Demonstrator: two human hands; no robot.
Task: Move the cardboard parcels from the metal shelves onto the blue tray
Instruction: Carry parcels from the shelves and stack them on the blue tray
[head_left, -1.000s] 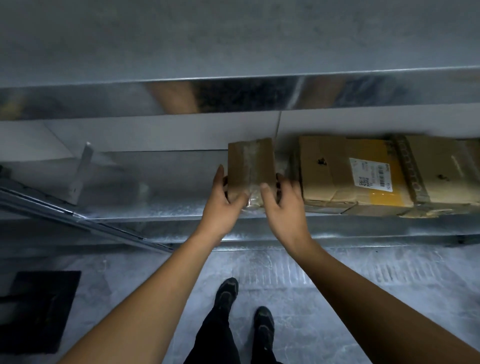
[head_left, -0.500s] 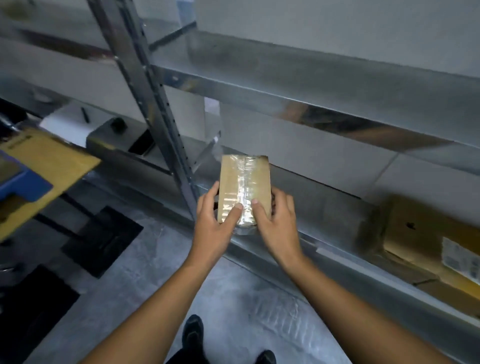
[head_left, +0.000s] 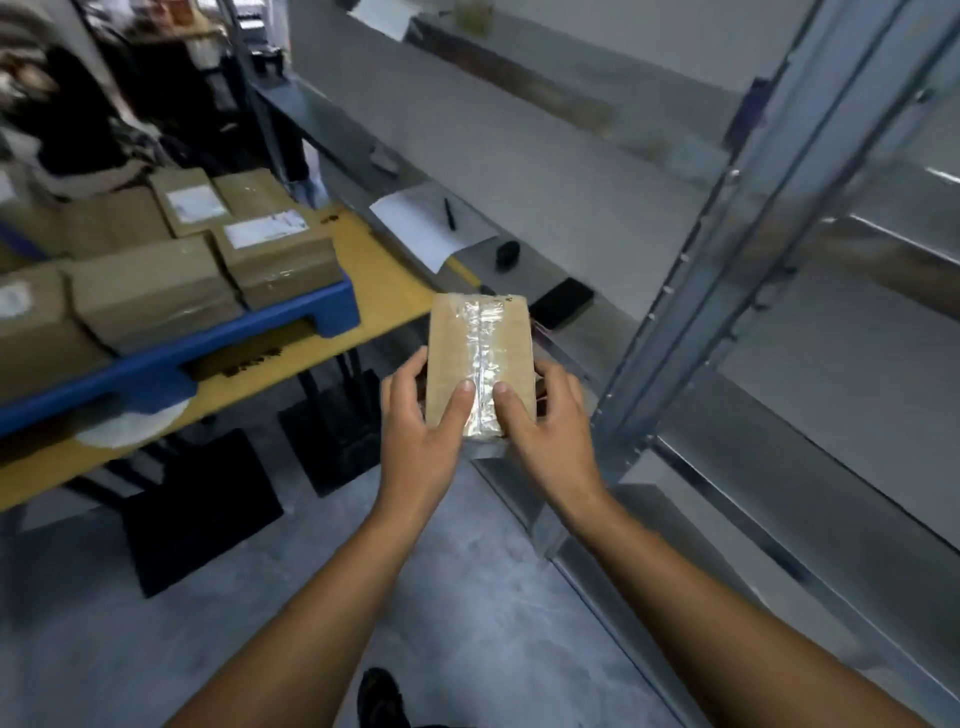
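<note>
A small cardboard parcel with a shiny strip of clear tape down its middle is held in the air at the centre. My left hand grips its left side, thumb on top. My right hand grips its right side, thumb beside the tape. The blue tray lies to the left on a yellow table and carries several brown parcels. The metal shelves stand to the right; the part in view holds no parcels.
A white sheet of paper with a pen and small dark objects lie on a low ledge behind the parcel. Black table bases stand on the grey floor. A person in dark clothes is at the far left.
The view has swung left, away from the shelf; the parcel came off the shelf and is now carried in both hands near the yellow table with the blue tray.
</note>
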